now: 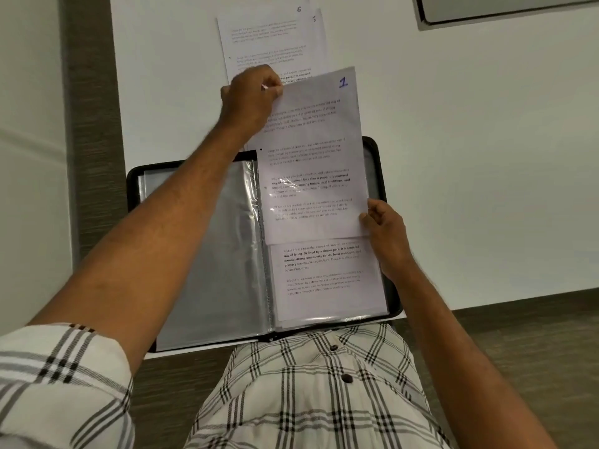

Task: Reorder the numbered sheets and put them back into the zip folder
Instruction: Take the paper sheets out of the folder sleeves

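A black zip folder [134,186] lies open on the white table, its clear sleeves spread left and right. The sheet numbered 1 [311,157] stands partly out of the top of a right-hand sleeve [327,286], which shows another printed sheet below. My left hand [249,98] pinches that sheet's top left corner. My right hand [385,231] pinches its lower right edge, resting on the folder's right side. Beyond the folder lie two more sheets, one marked 6 [262,37] on top, one marked 5 [319,30] peeking out underneath.
The white table [470,140] extends to the right. A grey-framed object [505,8] sits at the far right corner. A dark wood strip [87,92] runs along the table's left edge. My checked shirt fills the bottom of the view.
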The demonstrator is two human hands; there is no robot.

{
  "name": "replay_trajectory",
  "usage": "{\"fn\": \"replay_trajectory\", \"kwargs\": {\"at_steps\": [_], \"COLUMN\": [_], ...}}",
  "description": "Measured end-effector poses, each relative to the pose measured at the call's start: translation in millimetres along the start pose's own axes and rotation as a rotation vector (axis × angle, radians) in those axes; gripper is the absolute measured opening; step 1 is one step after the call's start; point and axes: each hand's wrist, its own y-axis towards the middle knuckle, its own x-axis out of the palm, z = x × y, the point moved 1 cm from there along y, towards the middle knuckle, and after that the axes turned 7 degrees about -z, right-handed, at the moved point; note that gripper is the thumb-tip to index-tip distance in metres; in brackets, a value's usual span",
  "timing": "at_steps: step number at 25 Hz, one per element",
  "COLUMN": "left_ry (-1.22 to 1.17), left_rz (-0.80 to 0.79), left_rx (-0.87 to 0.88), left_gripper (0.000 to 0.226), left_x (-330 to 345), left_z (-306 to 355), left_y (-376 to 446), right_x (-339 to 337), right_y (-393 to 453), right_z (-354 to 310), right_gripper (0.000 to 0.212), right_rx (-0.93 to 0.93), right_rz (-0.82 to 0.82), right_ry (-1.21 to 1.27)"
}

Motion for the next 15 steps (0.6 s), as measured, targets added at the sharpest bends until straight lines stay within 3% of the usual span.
{"fn": "replay_trajectory", "kwargs": {"at_steps": [5,9,12,15], "left_ry": [-0.398,-0.692,-0.69,-0.481], "left_rz": [0.069,0.049,-0.068,-0.186], "left_rx": [-0.044,-0.29,-0.36,-0.317], "left_gripper": [0.007,0.039,0.03,0.011], "left_x": [-4.4,5.7,14.7,22.1], "left_z": [-10.9,-41.6,-53.9,-62.6], "left_y": [1.9,-20.0,-40.4,-49.0], "right_x": [-1.3,-1.0,-0.5,-0.1], "right_y": [4.1,3.3,5.1,5.8], "right_z": [5.5,6.8,8.6,9.1], "right_gripper": [0.023,0.023,0.023,0.023], "right_rx": [0.034,0.019,0.018,0.015], "right_rz": [0.025,0.034,0.043,0.05], "right_ry": [0.03,0.026,0.022,0.02]}}
